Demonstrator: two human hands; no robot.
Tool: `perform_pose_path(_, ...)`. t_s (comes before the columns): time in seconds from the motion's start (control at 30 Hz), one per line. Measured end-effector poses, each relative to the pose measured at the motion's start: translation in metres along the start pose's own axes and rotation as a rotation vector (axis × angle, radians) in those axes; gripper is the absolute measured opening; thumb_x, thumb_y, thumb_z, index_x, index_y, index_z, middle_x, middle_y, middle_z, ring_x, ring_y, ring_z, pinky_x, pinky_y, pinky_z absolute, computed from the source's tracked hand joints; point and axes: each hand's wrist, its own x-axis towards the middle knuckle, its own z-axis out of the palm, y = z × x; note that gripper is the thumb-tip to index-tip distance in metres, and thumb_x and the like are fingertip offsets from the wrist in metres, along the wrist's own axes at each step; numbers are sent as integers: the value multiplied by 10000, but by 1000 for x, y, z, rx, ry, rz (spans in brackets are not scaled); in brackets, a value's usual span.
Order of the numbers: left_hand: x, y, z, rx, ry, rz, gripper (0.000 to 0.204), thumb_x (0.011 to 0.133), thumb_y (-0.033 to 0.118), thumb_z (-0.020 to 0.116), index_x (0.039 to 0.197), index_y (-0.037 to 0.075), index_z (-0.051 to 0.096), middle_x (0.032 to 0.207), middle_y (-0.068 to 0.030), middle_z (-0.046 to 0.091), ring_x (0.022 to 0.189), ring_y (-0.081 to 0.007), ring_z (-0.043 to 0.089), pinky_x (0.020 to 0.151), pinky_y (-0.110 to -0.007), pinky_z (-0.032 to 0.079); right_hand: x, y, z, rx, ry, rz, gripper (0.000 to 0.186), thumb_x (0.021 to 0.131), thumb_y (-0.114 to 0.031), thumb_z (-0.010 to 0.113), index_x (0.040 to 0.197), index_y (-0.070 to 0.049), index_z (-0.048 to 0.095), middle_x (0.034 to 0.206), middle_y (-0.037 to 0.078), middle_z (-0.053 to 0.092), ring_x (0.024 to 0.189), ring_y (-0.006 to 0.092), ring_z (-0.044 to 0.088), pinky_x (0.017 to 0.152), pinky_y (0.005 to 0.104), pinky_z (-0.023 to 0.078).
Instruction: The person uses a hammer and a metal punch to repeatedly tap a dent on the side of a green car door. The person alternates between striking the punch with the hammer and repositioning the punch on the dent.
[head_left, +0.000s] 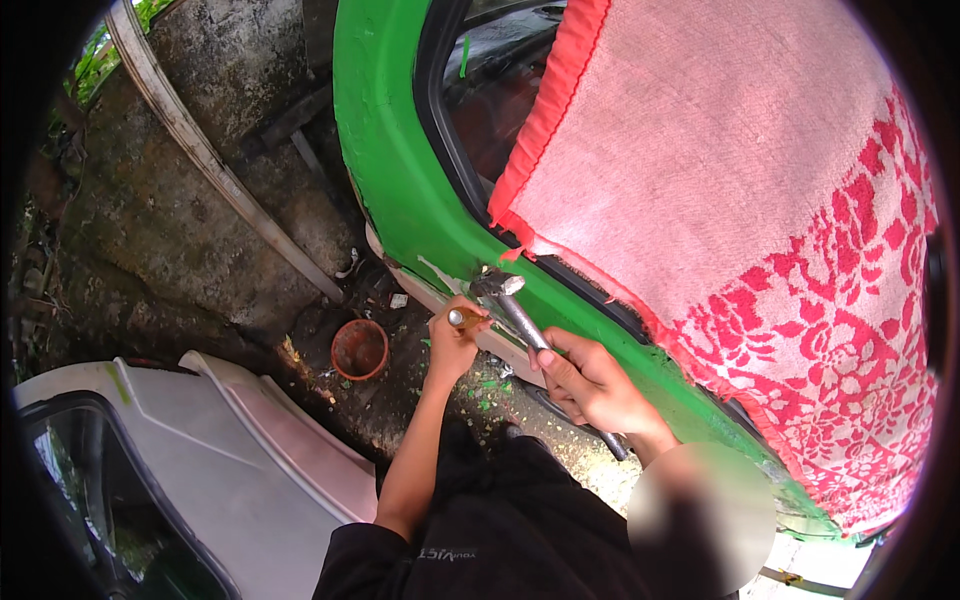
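Left hand [455, 345]: grasping a brown tool handle [467, 318]
Right hand [592, 384]: gripping a hammer [521, 322]
Green car [384, 130]: just beyond both hands
Round pot [360, 352]: left of both hands

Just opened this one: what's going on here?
A person's left hand grips an amber-brown, metal-capped tool handle beside a green-painted vehicle body; its working end is hidden. The right hand holds a silver metal hammer, its head near that handle; contact with the body is unclear. A red-and-white patterned cloth drapes over the vehicle, and a round terracotta-coloured pot sits on the ground.
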Motion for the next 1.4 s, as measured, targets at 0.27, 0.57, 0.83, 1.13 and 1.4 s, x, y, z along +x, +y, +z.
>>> perform_pose_path(0.27,3,-20,5,-84,-7,37,213,776,-156,627,939,-21,605,872,-117,677,816,-217,688,701,-303,535,4,0,0,-39,-56,10,240,1069,-266,411,983,-55,486,561,-51,366,417,43,320,403,224,265)
perform_pose_path(0.57,-2,-43,7,-65,-100,2,202,770,-217,551,876,-46,576,934,-130,657,881,-223,698,810,-333,592,4,5,-2,-292,-54,4,231,1044,-224,470,1024,-9,553,590,43,476,522,145,448,526,331,394)
perform_pose_path(0.83,-2,-31,7,-76,-85,31,199,750,-214,534,862,-53,573,839,-112,615,796,-219,699,686,-308,563,-6,-3,4,-229,12,6,257,1042,-238,471,988,-2,556,578,68,481,522,172,467,527,372,391)
perform_pose_path(1.13,-2,-3,0,74,-122,153,250,714,-218,549,885,-43,602,823,-126,632,755,-227,684,649,-316,538,-15,-6,5,-136,5,-88,237,1053,-213,435,964,-13,524,576,67,473,519,177,474,530,356,413)
perform_pose_path(1.4,-14,-49,11,22,-157,72,213,732,-202,595,840,-23,556,853,-112,649,792,-212,689,683,-310,540,-18,18,-4,-188,161,82,282,1056,-259,441,918,-23,507,594,39,457,547,141,456,536,335,401)
